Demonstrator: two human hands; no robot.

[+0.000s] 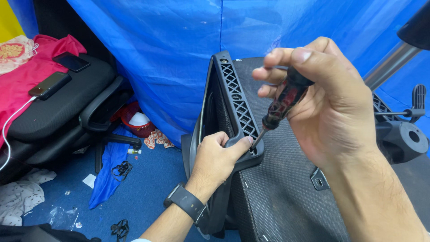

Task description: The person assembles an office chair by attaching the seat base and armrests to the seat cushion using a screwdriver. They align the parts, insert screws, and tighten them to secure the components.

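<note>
My right hand grips a screwdriver with a dark red and black handle. Its tip meets a screw hole at the lower end of a black plastic chair armrest bracket with a lattice pattern. My left hand, a black watch on its wrist, clasps the lower end of that bracket, thumb lying next to the screwdriver tip. The bracket stands upright against the grey fabric underside of an overturned chair seat.
The chair's metal gas column and black mechanism lie at right. Another black office chair at left carries pink cloth and two phones. Blue tarpaulin hangs behind. Scraps, straps and a red bowl litter the blue floor.
</note>
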